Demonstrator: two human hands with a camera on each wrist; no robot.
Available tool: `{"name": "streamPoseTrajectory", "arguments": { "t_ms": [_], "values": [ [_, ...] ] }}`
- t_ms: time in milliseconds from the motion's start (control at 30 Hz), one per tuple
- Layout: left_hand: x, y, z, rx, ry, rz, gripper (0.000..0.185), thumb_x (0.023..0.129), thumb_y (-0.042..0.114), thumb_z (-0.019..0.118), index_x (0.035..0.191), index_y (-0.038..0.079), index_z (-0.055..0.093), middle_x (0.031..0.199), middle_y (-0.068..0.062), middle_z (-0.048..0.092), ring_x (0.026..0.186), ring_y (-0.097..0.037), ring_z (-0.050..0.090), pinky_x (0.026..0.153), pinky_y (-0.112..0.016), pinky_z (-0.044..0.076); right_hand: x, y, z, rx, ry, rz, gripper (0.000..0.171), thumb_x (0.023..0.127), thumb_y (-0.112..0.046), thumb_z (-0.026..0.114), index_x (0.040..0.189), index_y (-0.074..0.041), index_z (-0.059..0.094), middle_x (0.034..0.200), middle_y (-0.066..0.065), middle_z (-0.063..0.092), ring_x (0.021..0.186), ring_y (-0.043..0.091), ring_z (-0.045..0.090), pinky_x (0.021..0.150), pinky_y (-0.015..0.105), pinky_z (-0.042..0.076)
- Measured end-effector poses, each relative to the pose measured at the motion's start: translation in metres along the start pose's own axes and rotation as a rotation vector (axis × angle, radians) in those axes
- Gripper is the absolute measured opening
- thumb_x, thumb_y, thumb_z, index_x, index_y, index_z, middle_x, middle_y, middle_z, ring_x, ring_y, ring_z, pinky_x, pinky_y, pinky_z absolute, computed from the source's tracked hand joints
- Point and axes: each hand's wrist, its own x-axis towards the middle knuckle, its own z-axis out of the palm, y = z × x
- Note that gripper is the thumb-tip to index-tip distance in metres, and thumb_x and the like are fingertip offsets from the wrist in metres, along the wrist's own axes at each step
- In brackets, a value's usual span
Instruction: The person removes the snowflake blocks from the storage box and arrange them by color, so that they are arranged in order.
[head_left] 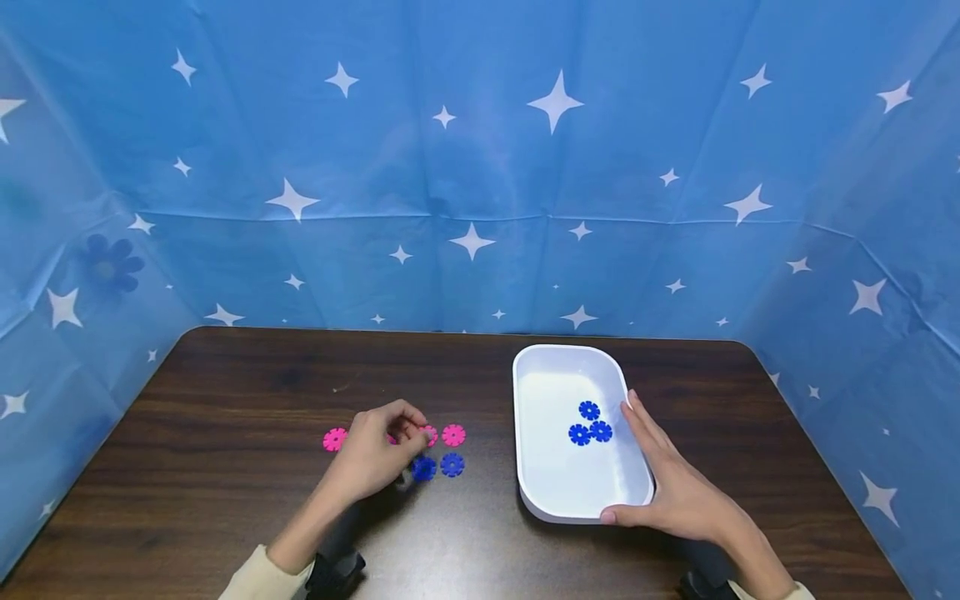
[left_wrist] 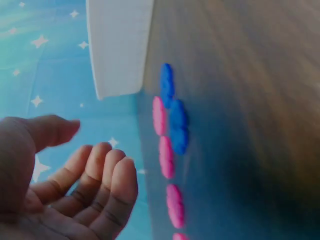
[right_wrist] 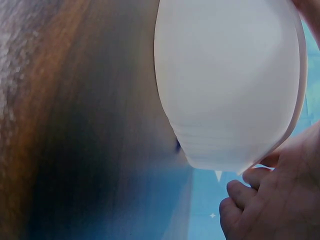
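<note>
Several pink flower-shaped discs (head_left: 453,435) lie in a row on the table, with two blue flower-shaped discs (head_left: 452,464) in front of them. My left hand (head_left: 378,450) hovers over the row and hides part of it. Its fingers are loosely bent; in the left wrist view the thumb (left_wrist: 55,131) stands apart from them with nothing between. My right hand (head_left: 678,487) holds a white tray (head_left: 543,483) by its near right corner, thumb at the near rim and fingers along the right side. Inside the tray lie three blue flower-shaped discs (head_left: 589,410).
A dark wood-grain table (head_left: 225,500) carries everything. Blue cloth with white stars (head_left: 480,167) hangs behind it and at both sides. The tray stands to the right of the loose discs.
</note>
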Motion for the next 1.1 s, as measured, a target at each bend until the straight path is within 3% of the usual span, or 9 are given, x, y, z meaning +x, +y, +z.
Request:
{"name": "streamPoseTrajectory", "arguments": {
  "t_ms": [167, 333, 567, 833, 1100],
  "values": [
    [0.012, 0.016, 0.007, -0.05, -0.032, 0.147, 0.016, 0.093, 0.018, 0.076, 0.106, 0.013, 0.068, 0.088, 0.003, 0.067, 0.078, -0.011, 0.063, 0.07, -0.024, 0.054, 0.0, 0.0, 0.0, 0.01, -0.003, 0.007, 0.133, 0.07, -0.052, 0.09, 0.166, -0.028, 0.0, 0.174, 0.008, -0.008, 0.154, 0.054, 0.014, 0.106, 0.074, 0.038],
    [0.025, 0.033, 0.018, -0.105, -0.084, 0.222, 0.025, 0.092, 0.025, 0.079, 0.113, 0.017, 0.067, 0.098, 0.002, 0.068, 0.081, -0.012, 0.066, 0.072, -0.027, 0.057, -0.001, 0.001, 0.0, 0.017, -0.001, 0.022, 0.133, 0.07, -0.052, 0.09, 0.166, -0.028, 0.001, 0.174, 0.01, -0.008, 0.154, 0.054, 0.012, 0.107, 0.076, 0.034],
    [0.042, 0.055, 0.033, -0.109, -0.156, 0.292, 0.04, 0.09, 0.032, 0.08, 0.124, 0.021, 0.064, 0.112, -0.001, 0.066, 0.099, -0.023, 0.068, 0.082, -0.039, 0.061, -0.001, 0.003, -0.001, 0.005, -0.001, 0.02, 0.133, 0.07, -0.054, 0.089, 0.166, -0.028, 0.0, 0.174, 0.009, -0.009, 0.154, 0.053, 0.012, 0.107, 0.076, 0.034],
    [0.061, 0.07, 0.053, -0.084, -0.265, 0.367, 0.052, 0.087, 0.031, 0.083, 0.132, 0.02, 0.061, 0.123, 0.001, 0.065, 0.111, -0.016, 0.064, 0.091, -0.031, 0.058, 0.0, 0.003, 0.001, 0.002, -0.01, 0.02, 0.133, 0.071, -0.054, 0.089, 0.166, -0.028, 0.0, 0.174, 0.009, -0.008, 0.154, 0.053, 0.013, 0.106, 0.075, 0.036],
    [0.081, 0.084, 0.08, -0.066, -0.395, 0.351, 0.057, 0.086, 0.03, 0.084, 0.134, 0.015, 0.059, 0.13, -0.005, 0.064, 0.116, -0.024, 0.063, 0.092, -0.033, 0.059, 0.001, 0.003, 0.002, -0.007, -0.006, 0.003, 0.133, 0.071, -0.054, 0.089, 0.166, -0.026, 0.001, 0.174, 0.009, -0.007, 0.154, 0.051, 0.014, 0.108, 0.076, 0.034]
  ]
}}
